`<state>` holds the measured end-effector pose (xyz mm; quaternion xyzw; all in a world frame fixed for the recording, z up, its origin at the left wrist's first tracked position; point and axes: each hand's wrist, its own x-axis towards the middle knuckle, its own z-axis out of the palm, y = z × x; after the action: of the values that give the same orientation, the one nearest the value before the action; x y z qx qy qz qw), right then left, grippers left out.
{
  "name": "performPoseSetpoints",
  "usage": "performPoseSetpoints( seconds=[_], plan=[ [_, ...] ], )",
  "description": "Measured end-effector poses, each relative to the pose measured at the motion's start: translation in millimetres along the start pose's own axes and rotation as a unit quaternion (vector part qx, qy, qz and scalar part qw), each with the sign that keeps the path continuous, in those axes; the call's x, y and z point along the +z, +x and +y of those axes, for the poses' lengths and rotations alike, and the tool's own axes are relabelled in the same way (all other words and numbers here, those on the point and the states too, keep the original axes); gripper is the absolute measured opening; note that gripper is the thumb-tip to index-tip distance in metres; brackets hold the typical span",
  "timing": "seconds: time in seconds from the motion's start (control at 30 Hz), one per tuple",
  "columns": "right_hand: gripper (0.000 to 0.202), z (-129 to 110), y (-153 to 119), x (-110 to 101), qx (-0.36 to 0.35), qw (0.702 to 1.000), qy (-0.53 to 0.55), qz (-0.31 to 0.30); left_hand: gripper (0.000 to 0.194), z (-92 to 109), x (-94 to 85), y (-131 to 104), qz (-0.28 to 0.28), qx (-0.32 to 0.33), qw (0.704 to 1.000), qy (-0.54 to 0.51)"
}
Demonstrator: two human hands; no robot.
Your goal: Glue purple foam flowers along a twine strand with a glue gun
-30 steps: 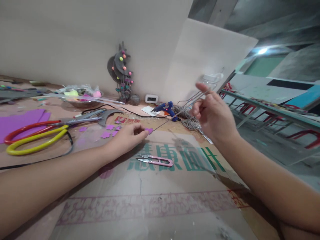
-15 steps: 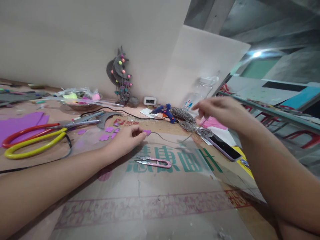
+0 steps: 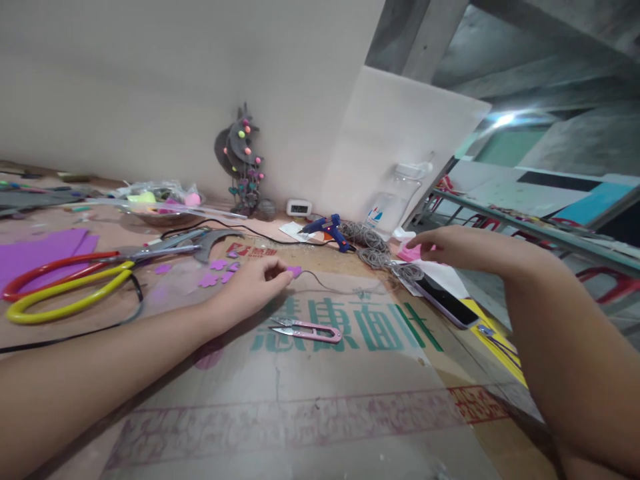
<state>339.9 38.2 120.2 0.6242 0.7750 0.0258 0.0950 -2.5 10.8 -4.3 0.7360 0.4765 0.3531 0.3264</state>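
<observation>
My left hand (image 3: 263, 280) is closed in a pinch on a small purple foam piece (image 3: 295, 271), with the wrist resting over the covered board. A thin grey cord (image 3: 320, 283) runs from that piece, slack, to the right across the board. My right hand (image 3: 450, 248) hovers above the phone and pink paper, fingers curled inward; what they hold, if anything, is hidden. Below it lies a loose bundle of grey cord (image 3: 373, 250). In front of my left hand are pink thread snips (image 3: 310, 331), blades pointing left. Several purple flower cutouts (image 3: 218, 265) lie beyond my left forearm.
Large scissors (image 3: 70, 293) with red and yellow handles lie at left beside purple foam sheets (image 3: 43, 253). A blue glue gun (image 3: 330, 230), a small clock (image 3: 299, 208) and a clear bottle (image 3: 397, 197) stand at the back. A phone (image 3: 447, 300) lies at right.
My right hand has moved right and slightly down, away from the cord bundle. The cord it raised now hangs lower, near the board. My left hand keeps its pinch on the purple piece.
</observation>
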Motion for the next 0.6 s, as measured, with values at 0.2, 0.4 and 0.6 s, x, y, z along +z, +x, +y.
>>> performPoseSetpoints(
  seconds=[0.2,0.4,0.6],
  plan=[
    [0.027,-46,5,1,0.014,0.983,-0.056,0.175,0.031,4,-0.6,-2,-0.002,0.002,1.000,0.004],
    [0.029,-69,27,35,-0.012,0.972,-0.026,0.232,0.030,3,-0.4,-2,-0.012,-0.006,1.000,-0.011],
    [0.044,-70,69,59,-0.052,0.952,0.148,0.263,0.027,0,0.8,-1,-0.016,0.007,1.000,-0.024]
  ],
)
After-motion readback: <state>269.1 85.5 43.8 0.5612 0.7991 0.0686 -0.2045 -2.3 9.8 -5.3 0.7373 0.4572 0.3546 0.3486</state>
